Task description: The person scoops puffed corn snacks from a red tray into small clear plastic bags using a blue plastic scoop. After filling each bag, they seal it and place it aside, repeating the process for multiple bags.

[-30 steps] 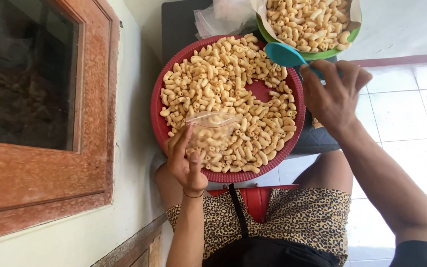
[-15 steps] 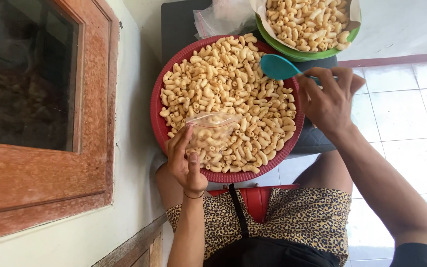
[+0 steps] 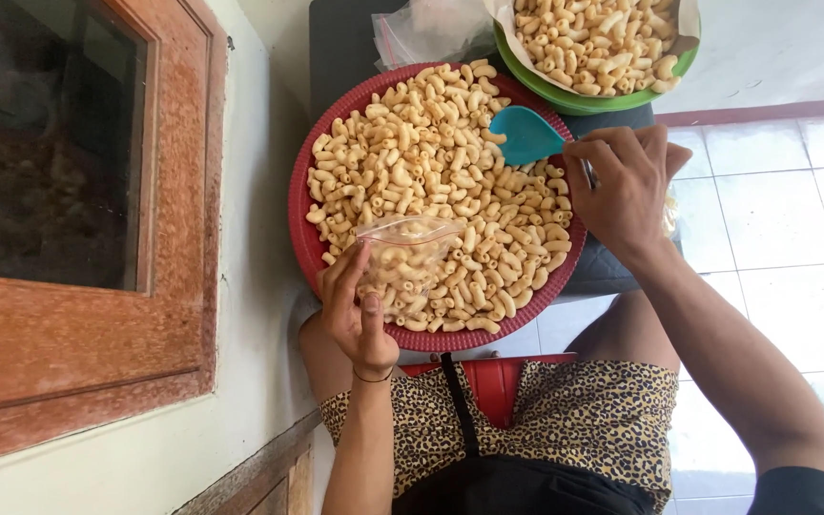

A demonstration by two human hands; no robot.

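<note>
A wooden window frame (image 3: 78, 229) fills the nine o'clock side of the view, set in a pale wall (image 3: 240, 315). At three o'clock lies a white tiled floor (image 3: 784, 219). Toward six o'clock the person's lap shows in leopard-print cloth (image 3: 565, 420).

At the centre sits a round red tray (image 3: 299, 205), heaped with curled yellow snacks (image 3: 431, 162). At one o'clock from it, touching its rim, is a green bowl (image 3: 565, 98) lined with paper and holding more of the same snacks. At twelve o'clock, between tray and bowl, lie clear plastic bags (image 3: 422, 33).

The right hand (image 3: 622, 186) is at three o'clock of the tray, fingers clenched round the handle of a blue scoop (image 3: 525, 135), whose bowl rests over the snacks at the tray's two o'clock edge.

The left hand (image 3: 355, 310) is at seven o'clock of the tray, fingers grasping a small clear bag (image 3: 402, 253) by its side; the bag stands open on the snacks and is partly filled with them
</note>
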